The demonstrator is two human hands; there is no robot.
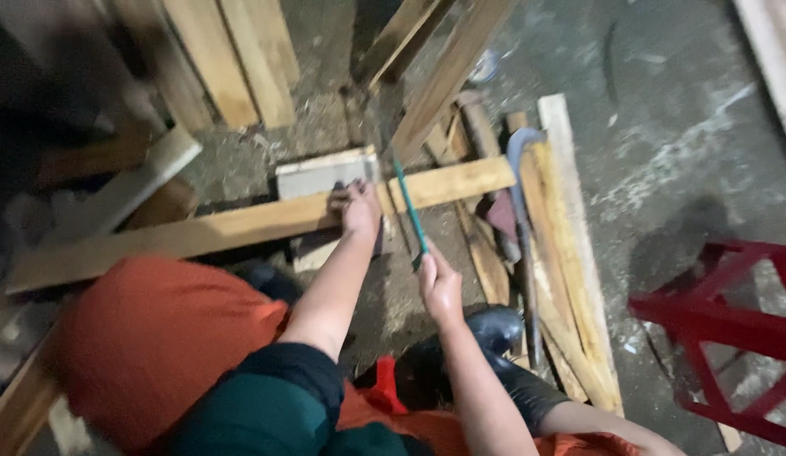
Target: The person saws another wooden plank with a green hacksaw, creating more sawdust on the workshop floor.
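a: from my remote feed, what's in frame?

b: a worker's left hand [359, 207] presses flat, fingers spread, on a long wooden plank [241, 226] that crosses the view from nine o'clock toward two o'clock. the plank rests on a pale block [321, 173] on the dusty floor [663, 127].

a: and the other hand?

b: the right hand [439, 283] is clenched around the handle of a teal-bladed handsaw [408, 203]. the blade meets the plank just at three o'clock of the left hand.

a: how far along does the cut look to me?

b: i judge it early. the plank reads as one piece on both sides of the blade, and i cannot make out how deep the kerf is; blur hides it. nearly the whole cut seems left.

a: anything around it?

b: loose boards [570, 279] lie piled at four o'clock, with a curved dark tool [521, 211] among them, and a red metal stand [731, 338] sits at the far three o'clock edge.
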